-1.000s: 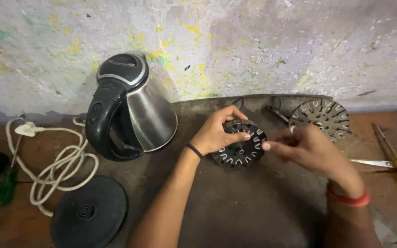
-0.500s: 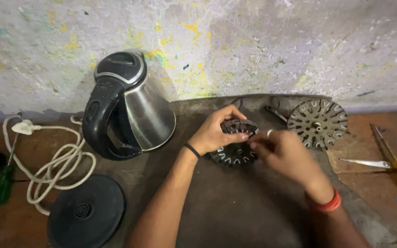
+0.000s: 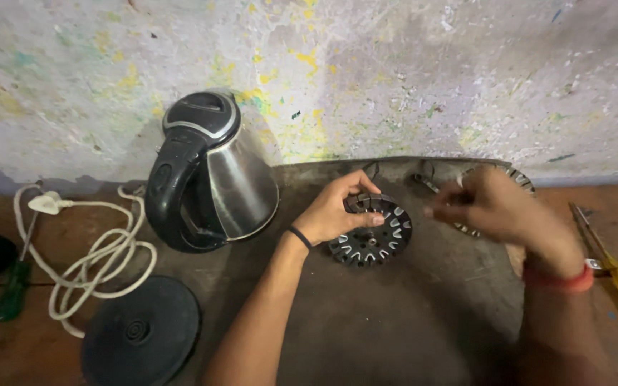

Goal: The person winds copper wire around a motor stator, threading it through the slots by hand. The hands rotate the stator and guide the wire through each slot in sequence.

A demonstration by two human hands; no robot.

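Note:
My left hand (image 3: 336,209) grips the rim of a round black slotted disc (image 3: 375,236) lying on a dark mat (image 3: 366,322). My right hand (image 3: 491,207) hovers blurred to the right of the disc, above a second, metal slotted disc (image 3: 520,179) that it mostly hides. Its fingers are curled; whether it holds anything is unclear. A steel kettle (image 3: 212,171) with a black handle and lid stands left of my left hand.
A round black kettle base (image 3: 141,332) lies at the front left with its white cord and plug (image 3: 84,250) coiled beside it. A green-handled screwdriver (image 3: 14,286) is at the far left. Yellow-handled scissors (image 3: 613,264) lie at the right. A paint-stained wall (image 3: 395,71) stands behind.
My right hand has pulled away from the black disc, moving right and up over the metal disc. My left hand still holds the black disc.

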